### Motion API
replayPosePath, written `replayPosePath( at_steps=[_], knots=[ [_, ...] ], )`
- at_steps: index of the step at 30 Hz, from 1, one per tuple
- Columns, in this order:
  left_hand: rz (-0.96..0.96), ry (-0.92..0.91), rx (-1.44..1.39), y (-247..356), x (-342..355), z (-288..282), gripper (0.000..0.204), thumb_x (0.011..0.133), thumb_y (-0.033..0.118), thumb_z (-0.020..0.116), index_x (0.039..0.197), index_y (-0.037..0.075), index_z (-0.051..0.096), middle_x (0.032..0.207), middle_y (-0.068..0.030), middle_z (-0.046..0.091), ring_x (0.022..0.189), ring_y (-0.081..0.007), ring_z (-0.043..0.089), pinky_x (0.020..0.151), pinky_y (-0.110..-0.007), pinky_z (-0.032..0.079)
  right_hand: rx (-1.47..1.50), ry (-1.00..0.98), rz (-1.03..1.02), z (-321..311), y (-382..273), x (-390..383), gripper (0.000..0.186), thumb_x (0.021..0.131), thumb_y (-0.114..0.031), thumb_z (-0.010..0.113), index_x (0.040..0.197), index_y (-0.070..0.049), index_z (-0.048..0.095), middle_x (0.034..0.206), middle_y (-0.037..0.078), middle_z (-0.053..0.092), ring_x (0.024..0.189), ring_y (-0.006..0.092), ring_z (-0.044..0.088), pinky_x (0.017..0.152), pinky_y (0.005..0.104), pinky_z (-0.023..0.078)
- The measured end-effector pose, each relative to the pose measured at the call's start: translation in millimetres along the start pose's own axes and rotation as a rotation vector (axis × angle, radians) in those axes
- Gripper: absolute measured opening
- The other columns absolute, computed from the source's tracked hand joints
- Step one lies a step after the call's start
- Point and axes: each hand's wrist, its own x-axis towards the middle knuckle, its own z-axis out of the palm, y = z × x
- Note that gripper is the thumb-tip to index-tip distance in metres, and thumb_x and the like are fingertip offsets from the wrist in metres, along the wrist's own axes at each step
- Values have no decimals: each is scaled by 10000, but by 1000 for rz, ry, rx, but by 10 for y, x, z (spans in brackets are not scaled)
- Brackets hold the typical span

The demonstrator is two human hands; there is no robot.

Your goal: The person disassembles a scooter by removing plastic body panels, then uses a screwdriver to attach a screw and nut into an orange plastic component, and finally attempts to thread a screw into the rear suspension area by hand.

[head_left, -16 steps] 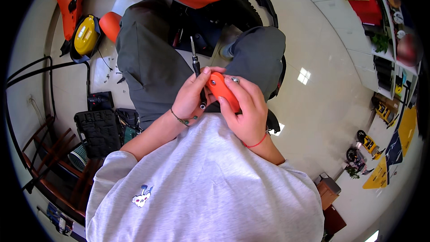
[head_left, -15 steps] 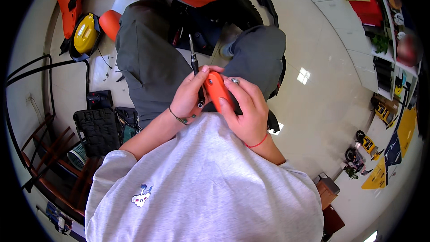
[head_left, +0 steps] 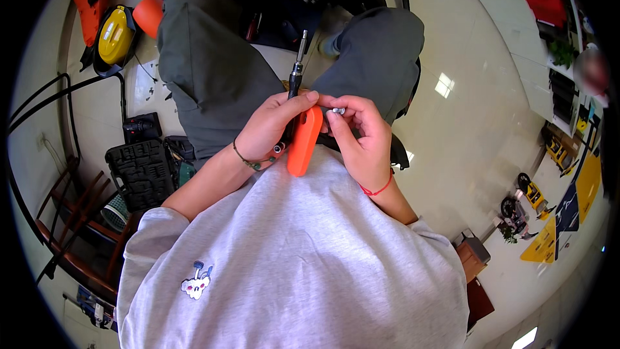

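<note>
1. Fingers (head_left: 312,97) of two hands are occupied: those of the left hand (head_left: 261,129) are curled around two things, while thumb and forefinger of the right hand (head_left: 369,139) are pinched on one.
2. One grey shirt (head_left: 297,252) is seen below the hands; two trousered legs (head_left: 206,58) are spread beyond them.
3. One black tool case (head_left: 139,178) is set on the floor (head_left: 465,168) at the left.
4. One long, round-ended orange piece (head_left: 306,145) is held in the left hand, between the knees and the shirt.
5. One black-handled driver (head_left: 294,84) is gripped beside it, metal shaft pointed away from the body.
6. One small metal piece (head_left: 338,111) is held by the right, just beside the orange piece's upper end.
</note>
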Motion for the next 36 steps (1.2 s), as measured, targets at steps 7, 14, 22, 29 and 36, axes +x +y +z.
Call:
replayPosePath(
  at_steps=[7, 14, 22, 29, 36],
  knots=[
    [-43, 61, -113, -22, 57, 0, 350, 970, 296, 476, 1050, -12, 622, 856, -91, 625, 770, -151, 591, 729, -264, 484, -14, 18, -1, -49, 85, -4, 148, 904, -19, 598, 1041, 33, 580, 896, 61, 659, 726, 72, 612, 617, 201, 464],
    [98, 58, -303, -88, 164, -134, 262, 964, 237, 459, 886, 17, 579, 729, -26, 532, 707, -133, 494, 679, -257, 402, 315, -52, 285, -32, -27, -72, 180, 960, -78, 512, 1106, 20, 549, 872, 43, 593, 689, 47, 524, 625, 176, 433],
    [104, -201, -664, -219, 247, -293, 249, 993, 272, 448, 989, 49, 560, 920, -60, 577, 743, -160, 552, 714, -305, 479, -52, -141, -45, 89, 13, -116, 144, 853, -20, 644, 994, -13, 617, 745, 27, 571, 551, 62, 488, 516, 210, 401],
    [111, -97, -615, -193, 236, -254, 299, 997, 281, 452, 1076, 13, 560, 1076, -118, 624, 905, -187, 640, 816, -304, 541, -229, -105, -81, 127, 0, -129, 420, 742, -127, 785, 1082, -8, 570, 899, 71, 545, 701, 117, 548, 588, 229, 462],
    [212, 41, -342, -177, 210, -39, 393, 997, 282, 450, 1192, -53, 518, 1159, -152, 580, 1086, -192, 574, 959, -287, 467, -245, -85, -29, 175, 105, -140, 596, 706, -104, 786, 1199, 17, 473, 1038, 109, 506, 865, 193, 599, 731, 275, 518]
  ],
)
